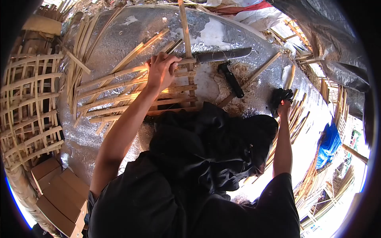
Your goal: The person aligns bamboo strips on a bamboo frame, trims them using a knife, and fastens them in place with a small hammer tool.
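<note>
My left hand (160,70) is closed, its fingers curled at the top bamboo strip (115,75) of a row laid crosswise over an upright slat (184,27). Just beyond the fingertips lies a machete (226,54), blade pointing right; its handle end is hard to make out. My right hand (283,108), far to the right, is closed on a crumpled-looking black thing (280,96) whose kind I cannot tell. A black tool-like object (231,80) rests on the ground between the hands, beside a slanting wooden stick (262,69).
Loose bamboo strips (81,51) lie at left, with more under my right arm. A woven bamboo lattice (33,95) and a cardboard box (61,194) stand at the left edge. Silvery sheeting (131,31) covers the ground. A blue plastic sheet (329,144) hangs at right.
</note>
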Demonstrator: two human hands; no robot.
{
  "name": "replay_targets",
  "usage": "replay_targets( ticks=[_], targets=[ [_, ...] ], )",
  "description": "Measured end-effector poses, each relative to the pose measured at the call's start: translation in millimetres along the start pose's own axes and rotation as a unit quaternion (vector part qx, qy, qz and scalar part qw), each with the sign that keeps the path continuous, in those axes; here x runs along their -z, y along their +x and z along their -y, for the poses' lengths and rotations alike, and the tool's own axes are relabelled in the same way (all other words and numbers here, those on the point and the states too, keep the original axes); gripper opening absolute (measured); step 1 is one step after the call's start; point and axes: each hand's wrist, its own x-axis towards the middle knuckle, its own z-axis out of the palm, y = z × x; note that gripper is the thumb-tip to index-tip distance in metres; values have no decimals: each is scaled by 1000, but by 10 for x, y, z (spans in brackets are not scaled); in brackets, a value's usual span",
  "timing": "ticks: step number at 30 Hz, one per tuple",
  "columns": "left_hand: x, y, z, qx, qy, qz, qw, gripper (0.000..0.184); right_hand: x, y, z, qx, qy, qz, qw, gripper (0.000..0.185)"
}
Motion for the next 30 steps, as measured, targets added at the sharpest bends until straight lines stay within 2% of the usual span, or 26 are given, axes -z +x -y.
replay_targets(
  ticks=[5, 7, 8, 10, 14, 17, 19, 21, 23, 25, 27, 29, 30],
  targets=[
    [6, -13, -12, 4, -10, 0, 1000, 27, -196, 114, -268, -11, -27, -31, 999, 24],
    [-18, -21, 14, 1, -15, -5, 1000, 29, -90, -27, 4, 53, 25, -71, 996, 7],
    [-27, -27, 23, -1, -18, -6, 1000, 29, -14, -112, 192, 85, 51, -90, 991, 9],
    [-15, -26, 18, 0, -9, 0, 1000, 30, 134, -201, 482, 70, 41, -103, 991, 3],
    [-19, -32, 18, 2, -4, 3, 1000, 31, 125, -195, 516, 73, 82, -174, 979, 12],
    [-19, -30, 23, -2, 4, -1, 1000, 31, 376, -241, 820, 2, 64, -191, 979, 16],
    [-6, -34, 6, 0, 9, 5, 1000, 31, 543, -268, 1068, 80, 111, -200, 970, 11],
    [30, 1, -23, -11, 17, -4, 1000, 29, 784, -386, 1641, 176, 144, -206, 952, 12],
    [75, 32, -76, -37, 27, -23, 999, 27, 1076, -760, 2517, 110, 220, -116, 962, 24],
    [-51, 31, 39, -41, -23, -5, 999, 26, 990, -908, 2939, 103, 278, -22, 955, 27],
    [-64, 50, 59, -40, -42, 11, 998, 25, 863, -1107, 3483, 111, 381, 76, 915, 21],
    [20, 76, -5, -34, -30, 28, 999, 23, 594, -1239, 3896, 52, 475, 177, 860, 20],
    [12, 71, -7, -25, -47, 27, 998, 22, 467, -1269, 4063, 91, 448, 186, 870, 19]
  ],
)
